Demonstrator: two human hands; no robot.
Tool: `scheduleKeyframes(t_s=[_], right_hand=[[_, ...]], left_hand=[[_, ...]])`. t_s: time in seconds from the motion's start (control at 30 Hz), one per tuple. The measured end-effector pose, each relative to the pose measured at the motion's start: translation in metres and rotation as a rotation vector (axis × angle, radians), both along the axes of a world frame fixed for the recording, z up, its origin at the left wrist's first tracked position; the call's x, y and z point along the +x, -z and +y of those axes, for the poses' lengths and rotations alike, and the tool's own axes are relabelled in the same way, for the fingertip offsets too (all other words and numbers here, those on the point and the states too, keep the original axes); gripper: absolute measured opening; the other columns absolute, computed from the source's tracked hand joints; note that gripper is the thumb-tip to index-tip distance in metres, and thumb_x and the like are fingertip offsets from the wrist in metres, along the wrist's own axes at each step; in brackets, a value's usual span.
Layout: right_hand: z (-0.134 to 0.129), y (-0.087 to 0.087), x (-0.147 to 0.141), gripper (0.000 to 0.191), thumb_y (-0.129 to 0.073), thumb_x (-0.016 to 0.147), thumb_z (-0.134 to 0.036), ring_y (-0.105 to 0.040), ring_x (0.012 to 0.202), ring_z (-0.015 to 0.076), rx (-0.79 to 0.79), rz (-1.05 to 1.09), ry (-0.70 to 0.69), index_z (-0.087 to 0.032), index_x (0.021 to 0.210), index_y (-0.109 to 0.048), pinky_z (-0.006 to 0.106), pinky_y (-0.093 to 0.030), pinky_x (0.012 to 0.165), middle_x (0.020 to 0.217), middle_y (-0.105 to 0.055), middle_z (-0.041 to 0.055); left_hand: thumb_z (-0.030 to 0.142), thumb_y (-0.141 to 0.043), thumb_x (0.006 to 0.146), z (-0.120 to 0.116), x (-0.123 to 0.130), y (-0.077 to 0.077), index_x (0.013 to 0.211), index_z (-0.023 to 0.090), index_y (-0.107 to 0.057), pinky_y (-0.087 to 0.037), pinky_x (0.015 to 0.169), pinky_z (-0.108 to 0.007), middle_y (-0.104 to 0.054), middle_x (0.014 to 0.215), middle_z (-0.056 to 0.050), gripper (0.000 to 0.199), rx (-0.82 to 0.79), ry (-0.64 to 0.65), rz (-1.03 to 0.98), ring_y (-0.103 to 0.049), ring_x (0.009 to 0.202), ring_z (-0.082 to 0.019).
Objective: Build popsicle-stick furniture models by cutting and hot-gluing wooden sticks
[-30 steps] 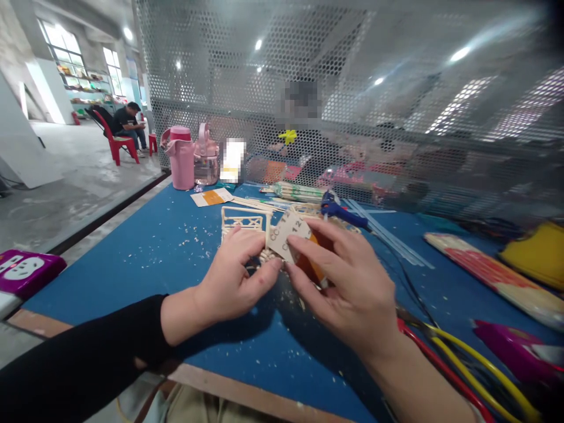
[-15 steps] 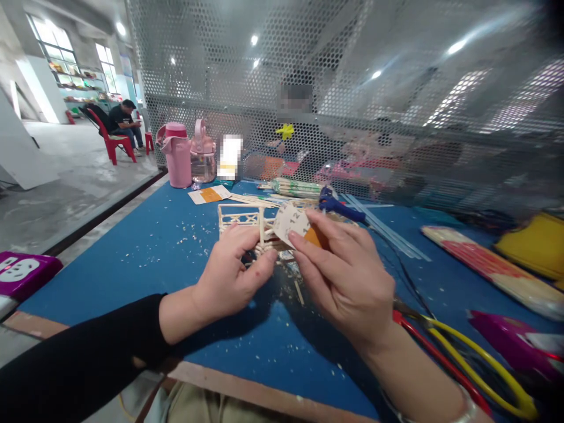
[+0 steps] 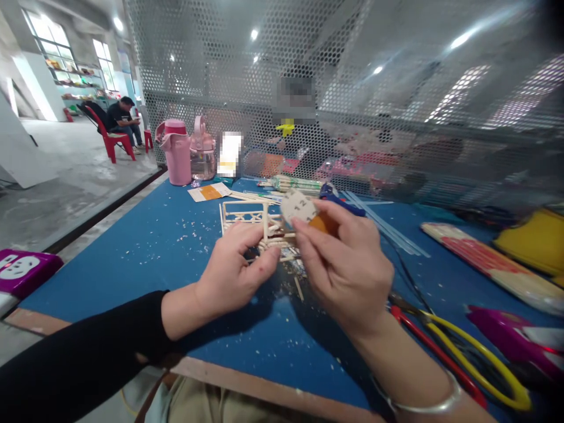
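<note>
My left hand (image 3: 240, 264) is closed on a small frame of pale wooden sticks (image 3: 265, 220), thumb at its near side. The frame has crossed sticks in its back panel. Beside it, my right hand (image 3: 348, 258) pinches a bent piece of sandpaper (image 3: 298, 208), whose pale back shows the number 12 and whose other face is orange-brown. The paper is just right of the frame's upright post; whether they touch is hidden. My fingers cover parts of the frame.
Behind are a pink flask (image 3: 177, 155), a clear bottle (image 3: 202, 158), a sandpaper sheet (image 3: 209, 191) and stick bundles (image 3: 297, 185). Yellow-and-red-handled pliers (image 3: 480, 358) lie right, near a packet (image 3: 489, 261). A perforated metal screen (image 3: 198, 76) rises behind; a person (image 3: 126, 120) sits far left.
The sandpaper in my right hand has moved slightly up and right, and more of the stick frame shows. My left hand keeps its hold, with the frame shifted slightly.
</note>
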State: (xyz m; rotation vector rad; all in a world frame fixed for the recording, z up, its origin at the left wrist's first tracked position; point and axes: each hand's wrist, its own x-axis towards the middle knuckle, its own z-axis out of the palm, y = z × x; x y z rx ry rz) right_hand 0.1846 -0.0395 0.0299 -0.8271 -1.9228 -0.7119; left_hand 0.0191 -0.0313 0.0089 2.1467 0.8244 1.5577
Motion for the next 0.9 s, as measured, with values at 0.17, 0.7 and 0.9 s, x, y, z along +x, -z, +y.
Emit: scheduleKeyframes(t_s=[0.17, 0.7, 0.9], right_hand=[[-0.002, 0.000, -0.002, 0.028, -0.060, 0.084, -0.016, -0.061, 0.107, 0.0263, -0.016, -0.021, -0.035, -0.023, 0.111, -0.066, 0.045, -0.049, 0.085, 0.122, -0.062, 0.0133], [0.002, 0.001, -0.005, 0.021, -0.060, 0.085, -0.017, -0.062, 0.106, 0.0251, 0.034, -0.034, 0.010, -0.016, 0.103, -0.071, 0.041, -0.050, 0.086, 0.118, -0.064, 0.0159], [0.009, -0.009, 0.021, 0.020, -0.054, 0.088, -0.027, -0.066, 0.091, 0.0225, -0.029, 0.396, 0.163, -0.018, 0.091, -0.071, 0.039, -0.050, 0.080, 0.091, -0.071, 0.0090]], left_hand=[[0.021, -0.049, 0.088, 0.000, 0.000, -0.001, 0.086, 0.019, -0.062, -0.044, 0.077, -0.033, -0.069, 0.083, -0.005, 0.013, 0.039, -0.011, 0.019, -0.059, 0.080, -0.019], [0.021, -0.051, 0.087, 0.006, 0.000, 0.004, 0.091, 0.016, -0.066, -0.047, 0.081, -0.035, -0.070, 0.088, -0.008, 0.016, 0.057, 0.035, -0.037, -0.061, 0.088, -0.021], [0.026, -0.054, 0.089, 0.011, -0.006, 0.004, 0.105, 0.018, -0.067, -0.046, 0.094, -0.039, -0.070, 0.108, -0.010, 0.022, -0.096, 0.088, -0.169, -0.061, 0.102, -0.022]])
